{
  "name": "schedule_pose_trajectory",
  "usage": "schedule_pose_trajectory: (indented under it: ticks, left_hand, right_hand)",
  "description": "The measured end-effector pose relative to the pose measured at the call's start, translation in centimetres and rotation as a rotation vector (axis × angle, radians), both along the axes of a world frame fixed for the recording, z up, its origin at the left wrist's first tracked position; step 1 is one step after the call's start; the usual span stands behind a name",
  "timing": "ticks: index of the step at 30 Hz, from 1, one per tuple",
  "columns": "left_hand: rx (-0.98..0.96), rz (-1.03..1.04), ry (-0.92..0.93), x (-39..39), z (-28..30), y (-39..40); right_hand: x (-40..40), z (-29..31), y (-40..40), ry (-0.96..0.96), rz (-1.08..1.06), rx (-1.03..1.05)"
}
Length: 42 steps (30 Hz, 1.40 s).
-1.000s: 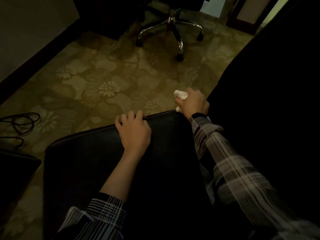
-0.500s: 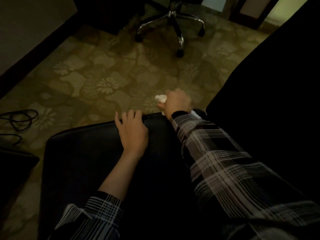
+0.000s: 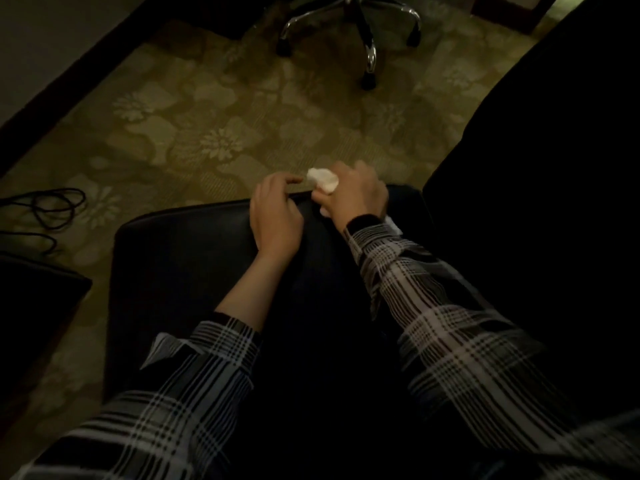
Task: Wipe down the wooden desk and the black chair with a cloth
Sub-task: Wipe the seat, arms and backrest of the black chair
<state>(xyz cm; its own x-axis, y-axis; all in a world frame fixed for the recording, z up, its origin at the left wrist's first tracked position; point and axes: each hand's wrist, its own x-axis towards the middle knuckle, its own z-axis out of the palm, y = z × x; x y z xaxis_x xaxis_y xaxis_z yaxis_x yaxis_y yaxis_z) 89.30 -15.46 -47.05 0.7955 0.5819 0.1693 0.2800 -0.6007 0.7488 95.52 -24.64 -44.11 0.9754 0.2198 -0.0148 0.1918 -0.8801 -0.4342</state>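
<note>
We look down over a black chair (image 3: 194, 258), its dark padded surface filling the middle of the view, as a person in plaid sleeves (image 3: 450, 323) leans across it with both arms. The right hand (image 3: 356, 197) sits at the chair's far edge, toward its right corner, fingers curled around a white cloth (image 3: 322, 180); a wad of the cloth bulges out past the knuckles over the edge, and a smaller bit shows below the hand against the black surface. The left hand (image 3: 275, 216) rests on the same far edge just beside the right, its fingers bent and holding nothing, the forefinger pointing toward the cloth and nearly touching it. Beyond the edge lies a carpet (image 3: 194, 133) patterned with pale flowers. On the carpet at the top of the view stands the chrome wheeled base of another chair (image 3: 367, 36), well apart from the hands. A dark cable (image 3: 52, 206) loops on the carpet at the left, near the corner of a dark object we cannot identify. A large dark shape fills the right side; in this dim light we cannot tell what it is.
</note>
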Motion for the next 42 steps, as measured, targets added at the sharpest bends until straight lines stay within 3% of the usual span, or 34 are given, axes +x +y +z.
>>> schedule_pose_trajectory:
  ticks: [2,3,7,10,15,20,24,31,39,42]
  left_hand:
    - [-0.037,-0.005,0.045,-0.3,0.3,0.4]
    - [-0.023,-0.022,0.09,-0.4,0.4,0.6]
    - [0.22,-0.172,0.315,-2.1,1.0,0.5]
    - [0.321,-0.244,0.469,-5.0,1.2,-0.8]
    - [0.405,-0.4,0.561,-9.1,1.1,-4.0]
    - [0.425,-0.481,0.621,-11.1,1.8,-8.4]
    - [0.469,-0.494,0.574,-12.5,0.9,-12.5]
    - [0.526,-0.419,0.488,-12.8,-0.1,-13.0]
    - [0.551,-0.403,0.484,-13.3,-0.2,-13.8]
    - [0.574,-0.461,0.443,-14.3,-0.5,-14.4]
  right_hand:
    - [-2.6,0.3,-0.6,0.035,0.03,0.102]
    - [-5.0,0.3,-1.4,0.006,0.108,0.039]
    - [-13.1,-0.1,-4.6,-0.069,0.12,-0.044]
    - [-9.9,0.1,-5.0,0.019,0.083,-0.154]
    - [-2.9,0.7,-5.7,0.065,-0.085,-0.147]
    - [-10.7,1.3,-11.6,0.133,-0.173,-0.168]
    - [-17.3,0.7,-16.6,0.006,-0.209,-0.139]
    - [-8.6,0.7,-13.2,0.031,-0.281,-0.038]
    - [-26.3,0.1,-19.4,-0.037,-0.306,-0.134]
    - [-25.8,-0.2,-20.2,-0.052,-0.333,-0.097]
